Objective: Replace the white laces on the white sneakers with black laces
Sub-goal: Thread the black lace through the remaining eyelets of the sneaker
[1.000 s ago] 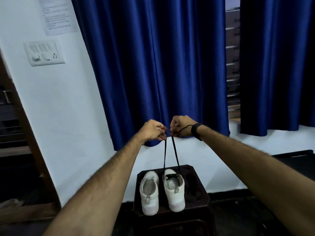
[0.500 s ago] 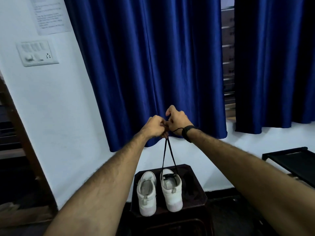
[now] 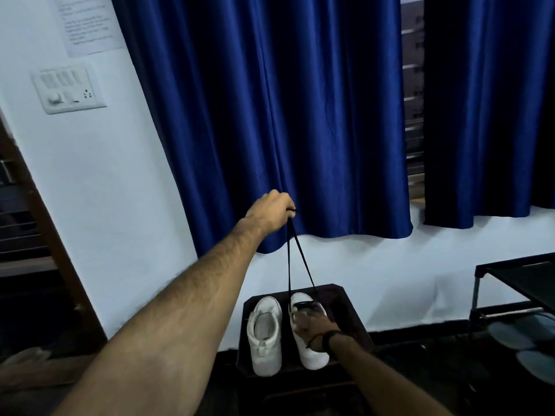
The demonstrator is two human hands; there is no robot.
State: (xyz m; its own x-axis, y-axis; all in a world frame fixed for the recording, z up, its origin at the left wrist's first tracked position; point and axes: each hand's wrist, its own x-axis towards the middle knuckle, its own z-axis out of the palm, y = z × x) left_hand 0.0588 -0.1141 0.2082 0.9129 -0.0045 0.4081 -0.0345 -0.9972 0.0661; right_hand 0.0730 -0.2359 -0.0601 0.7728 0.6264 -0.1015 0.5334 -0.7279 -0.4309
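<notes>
Two white sneakers stand side by side on a dark stool (image 3: 351,307), heels towards me. The left sneaker (image 3: 265,340) has no lace visible. A black lace (image 3: 295,259) rises in two strands from the front of the right sneaker (image 3: 313,354). My left hand (image 3: 271,210) is raised in front of the curtain and pinches both lace ends together, pulling them taut. My right hand (image 3: 312,324), with a black wristband, rests down on the right sneaker, fingers over its opening.
A blue curtain (image 3: 270,115) hangs behind the stool against a white wall. A switch panel (image 3: 69,90) and a paper notice are on the wall at left. A black shoe rack (image 3: 522,277) with pale footwear stands at right. A dark doorway is at far left.
My right hand let go of the lace ends and dropped onto the right sneaker. My left hand now holds both ends alone, still raised.
</notes>
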